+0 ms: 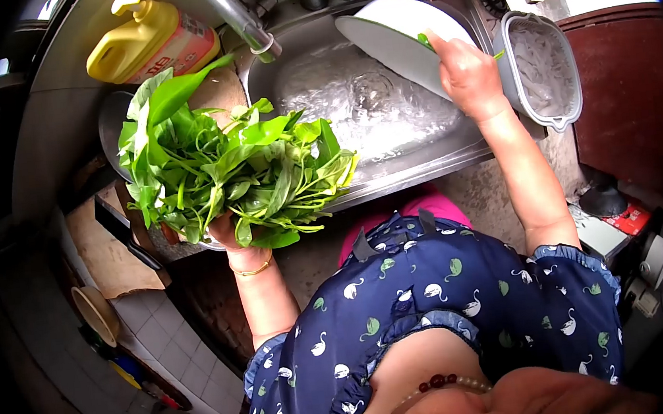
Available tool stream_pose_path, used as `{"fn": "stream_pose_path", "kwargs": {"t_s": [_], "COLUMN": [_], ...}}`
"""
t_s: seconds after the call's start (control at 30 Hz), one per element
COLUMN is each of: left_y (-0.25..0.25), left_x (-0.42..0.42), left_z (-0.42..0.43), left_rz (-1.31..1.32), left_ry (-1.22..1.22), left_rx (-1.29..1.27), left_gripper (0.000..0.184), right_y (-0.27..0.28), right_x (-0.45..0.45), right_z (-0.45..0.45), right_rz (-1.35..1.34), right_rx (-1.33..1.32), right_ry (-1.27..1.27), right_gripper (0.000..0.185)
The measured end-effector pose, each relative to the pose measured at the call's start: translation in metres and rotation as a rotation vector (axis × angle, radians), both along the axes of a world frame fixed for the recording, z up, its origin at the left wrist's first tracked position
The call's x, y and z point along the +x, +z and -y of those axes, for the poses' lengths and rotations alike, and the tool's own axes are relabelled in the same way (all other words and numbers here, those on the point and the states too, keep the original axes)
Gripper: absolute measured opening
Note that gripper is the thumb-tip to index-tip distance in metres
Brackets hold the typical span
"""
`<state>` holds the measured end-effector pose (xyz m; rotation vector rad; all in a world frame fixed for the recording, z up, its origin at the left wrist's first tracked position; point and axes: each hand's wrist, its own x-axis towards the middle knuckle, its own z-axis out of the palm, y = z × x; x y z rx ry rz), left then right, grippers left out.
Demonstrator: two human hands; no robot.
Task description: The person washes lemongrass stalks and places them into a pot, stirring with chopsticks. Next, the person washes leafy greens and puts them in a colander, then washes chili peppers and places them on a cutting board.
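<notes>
A large bunch of leafy greens (239, 160) hangs over the left edge of the metal sink (399, 164). My left hand (226, 231) is beneath it, mostly covered by leaves, so its fingers do not show. On the right, my right hand (470, 74) is closed at the rim of a white basin (411, 40), with a bit of green stem showing by the fingers. The basin is tilted over the sink, and rippling water (362, 108) lies below it.
A yellow jug (148, 45) with a pump stands behind the greens. The metal faucet (242, 20) reaches over the sink's back edge. A lined grey bin (541, 67) is right of the sink. A knife (127, 235) lies on the left board (106, 265).
</notes>
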<state>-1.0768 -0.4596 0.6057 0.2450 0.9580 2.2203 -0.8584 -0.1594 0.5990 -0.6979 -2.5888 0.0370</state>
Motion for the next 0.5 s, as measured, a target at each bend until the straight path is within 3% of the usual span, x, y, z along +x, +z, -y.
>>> {"fn": "stream_pose_path", "kwargs": {"t_s": [0.13, 0.23, 0.33, 0.47, 0.5], "left_y": [0.014, 0.012, 0.018, 0.011, 0.008], "left_x": [0.013, 0.02, 0.027, 0.031, 0.03], "left_z": [-0.008, -0.009, -0.008, -0.011, -0.007], "left_rz": [-0.04, -0.127, -0.042, -0.04, -0.041], "left_ry": [0.035, 0.032, 0.066, 0.122, 0.132], "left_rx": [0.003, -0.013, -0.004, -0.058, -0.068], "left_gripper": [0.048, 0.048, 0.048, 0.047, 0.047], "right_y": [0.005, 0.004, 0.005, -0.017, -0.021], "right_x": [0.006, 0.011, 0.006, -0.006, -0.01], "right_z": [0.002, 0.001, 0.003, -0.007, -0.009], "right_rz": [0.002, 0.006, -0.078, -0.268, -0.215], "right_rx": [0.068, 0.049, 0.01, -0.306, -0.534], "right_ry": [0.061, 0.072, 0.119, 0.054, -0.042], "right_gripper": [0.059, 0.063, 0.06, 0.055, 0.05]}}
